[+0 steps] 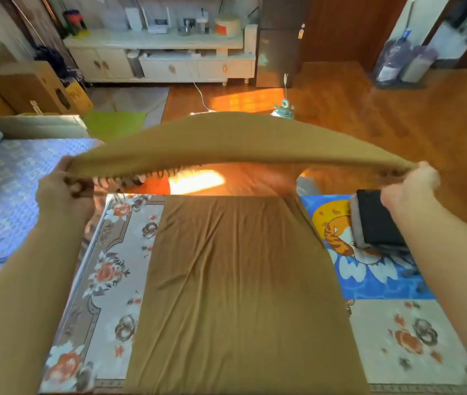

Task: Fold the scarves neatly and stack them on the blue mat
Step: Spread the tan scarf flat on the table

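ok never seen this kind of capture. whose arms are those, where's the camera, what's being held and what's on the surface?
There is no robot here. A person wears one wide-angle camera on the head, looking forward and down, so the two bare arms coming in from the bottom are their own.

The left hand and right hand each grip one end of a brown scarf. The held edge is lifted and stretched between them; the rest of the scarf lies flat on a floral cloth covering the work surface.

To the right lies the blue mat, printed with a cartoon tiger. On it sits a small stack of folded scarves, a dark one on top of a grey one.

Behind is a room with a wooden floor and a white cabinet.
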The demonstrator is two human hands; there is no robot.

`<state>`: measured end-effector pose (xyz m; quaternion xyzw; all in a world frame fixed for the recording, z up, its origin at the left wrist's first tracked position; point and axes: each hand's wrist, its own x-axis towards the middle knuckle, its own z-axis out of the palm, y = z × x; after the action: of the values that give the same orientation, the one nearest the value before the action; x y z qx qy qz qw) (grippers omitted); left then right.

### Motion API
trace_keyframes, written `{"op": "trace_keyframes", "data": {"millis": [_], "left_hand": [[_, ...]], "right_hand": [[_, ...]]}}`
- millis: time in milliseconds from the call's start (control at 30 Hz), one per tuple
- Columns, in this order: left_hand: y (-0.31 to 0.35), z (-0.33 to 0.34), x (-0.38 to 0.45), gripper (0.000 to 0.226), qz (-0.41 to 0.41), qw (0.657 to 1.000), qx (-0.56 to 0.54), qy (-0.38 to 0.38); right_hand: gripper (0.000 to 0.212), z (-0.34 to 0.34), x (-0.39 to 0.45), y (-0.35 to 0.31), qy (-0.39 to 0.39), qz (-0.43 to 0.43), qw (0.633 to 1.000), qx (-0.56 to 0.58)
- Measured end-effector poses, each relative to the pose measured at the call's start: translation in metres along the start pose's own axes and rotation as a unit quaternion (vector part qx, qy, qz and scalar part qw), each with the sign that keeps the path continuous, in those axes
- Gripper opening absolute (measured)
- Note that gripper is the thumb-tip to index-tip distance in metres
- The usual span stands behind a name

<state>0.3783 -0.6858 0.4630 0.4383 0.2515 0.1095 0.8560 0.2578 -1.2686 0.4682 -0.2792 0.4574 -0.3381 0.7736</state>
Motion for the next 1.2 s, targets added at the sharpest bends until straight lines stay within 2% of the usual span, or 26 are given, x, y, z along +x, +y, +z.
{"op": "trace_keyframes", "data": {"millis": [67, 133, 200, 267, 333, 400, 467, 533, 633, 667, 733, 800, 1000, 1100, 1133, 1200], "left_hand": [[-0.018, -0.040, -0.021, 0.042, -0.025, 0.997, 0.015, 0.075], [-0.037, -0.092, -0.038, 0.041, -0.014, 0.992, 0.024, 0.122], [-0.055, -0.134, -0.047, 0.033, -0.018, 0.981, 0.024, 0.194], [-0.073, -0.183, -0.048, 0.034, -0.071, 0.971, 0.053, 0.220], [-0.100, -0.235, -0.044, 0.047, -0.140, 0.947, 0.143, 0.252], [-0.120, -0.260, -0.050, 0.033, -0.195, 0.922, 0.263, 0.206], [-0.129, -0.249, -0.076, 0.021, -0.259, 0.875, 0.381, 0.150], [-0.135, -0.236, -0.092, 0.011, -0.286, 0.831, 0.459, 0.131], [-0.140, -0.232, -0.099, 0.029, -0.266, 0.823, 0.488, 0.115], [-0.143, -0.234, -0.097, 0.031, -0.265, 0.821, 0.491, 0.123], [-0.145, -0.235, -0.097, 0.032, -0.258, 0.815, 0.505, 0.117], [-0.146, -0.230, -0.095, 0.034, -0.260, 0.817, 0.504, 0.101], [-0.145, -0.196, -0.082, 0.019, -0.265, 0.860, 0.429, 0.084], [-0.124, -0.159, -0.062, 0.011, -0.269, 0.899, 0.338, 0.071], [-0.113, -0.143, -0.051, 0.013, -0.263, 0.914, 0.302, 0.066], [-0.082, -0.103, -0.032, 0.014, -0.222, 0.949, 0.217, 0.049]], "right_hand": [[0.015, -0.038, -0.001, 0.011, 0.037, -0.025, 0.995, -0.086], [0.014, -0.082, 0.003, 0.028, 0.031, -0.041, 0.974, -0.220], [0.014, -0.121, 0.007, 0.047, -0.033, -0.032, 0.944, -0.326], [0.023, -0.161, 0.005, 0.070, -0.097, -0.004, 0.884, -0.457], [0.025, -0.201, 0.004, 0.093, -0.097, 0.003, 0.825, -0.556], [0.028, -0.232, 0.002, 0.107, -0.072, 0.025, 0.795, -0.602], [0.028, -0.257, 0.002, 0.116, -0.025, 0.029, 0.773, -0.633], [0.025, -0.269, -0.013, 0.118, 0.020, 0.021, 0.768, -0.640], [0.033, -0.277, -0.046, 0.111, 0.142, -0.051, 0.753, -0.640], [0.037, -0.279, -0.055, 0.108, 0.190, -0.073, 0.752, -0.627], [0.037, -0.284, -0.066, 0.108, 0.249, -0.054, 0.754, -0.606], [0.034, -0.290, -0.060, 0.116, 0.247, 0.010, 0.776, -0.581], [0.023, -0.234, -0.041, 0.132, 0.089, 0.106, 0.874, -0.466], [0.021, -0.179, -0.020, 0.118, 0.019, 0.161, 0.902, -0.400], [0.025, -0.157, -0.012, 0.108, -0.001, 0.161, 0.909, -0.384], [0.033, -0.110, -0.004, 0.081, -0.030, 0.127, 0.950, -0.283]]}}
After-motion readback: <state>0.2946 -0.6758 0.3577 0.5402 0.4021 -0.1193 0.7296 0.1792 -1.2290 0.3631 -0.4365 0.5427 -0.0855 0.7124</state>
